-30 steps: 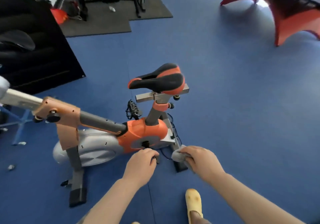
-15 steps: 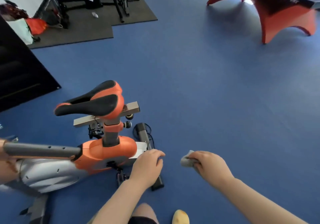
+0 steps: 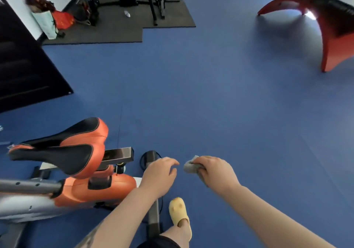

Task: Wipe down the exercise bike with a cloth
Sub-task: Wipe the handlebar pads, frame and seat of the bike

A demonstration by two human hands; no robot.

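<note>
Exercise bike (image 3: 80,186) at 8 o'clock, heavy, rigid; we brace frame. Cloth (image 3: 189,166) soft, light, bunched in right hand (image 3: 214,171), fingers clamped. Left hand (image 3: 159,175) fingers loose, apart, above rear base bar (image 3: 153,217).

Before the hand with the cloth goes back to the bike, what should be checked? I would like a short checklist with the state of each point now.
1. Cloth held firmly: ok, the right hand grips it bunched.
2. Cloth touching the exercise bike: not ok, it is over the blue floor, apart from the frame.
3. Left hand free: ok, fingers loose, holding nothing, above the rear base bar.
4. Foot clear: cannot tell, the yellow slipper stands right beside the bar.
5. Cable near the bar's far end: cannot tell if it is in the way.
6. Cloth clean enough: cannot tell.
</note>
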